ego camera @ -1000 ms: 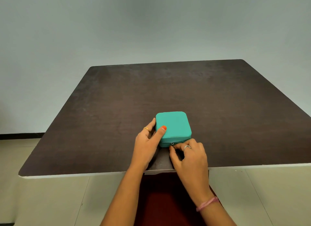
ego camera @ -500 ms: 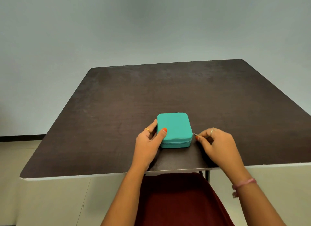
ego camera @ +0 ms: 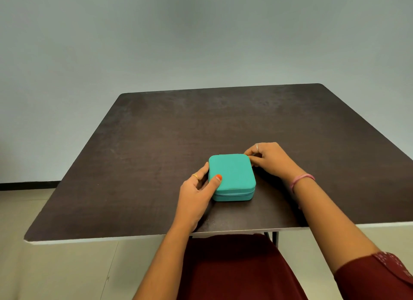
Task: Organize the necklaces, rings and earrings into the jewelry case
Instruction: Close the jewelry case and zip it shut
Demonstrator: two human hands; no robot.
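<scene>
A small teal jewelry case [ego camera: 232,174] lies flat and closed near the front of the dark table [ego camera: 156,143], its zipper seam running along the front side. My left hand [ego camera: 196,192] grips its left edge, thumb pressed on the lid. My right hand [ego camera: 268,157] is at the case's far right corner, fingertips pinched together on the zipper pull, which is hidden by the fingers. No necklaces, rings or earrings lie loose in view; both hands wear a ring.
The table's white front edge [ego camera: 335,227] runs just below my arms. A grey wall stands behind the table. My dark red clothing fills the bottom of the view.
My right hand has travelled from the case's front edge, around its right side, to the far right corner, pinching the zipper pull throughout. The left hand has held still.
</scene>
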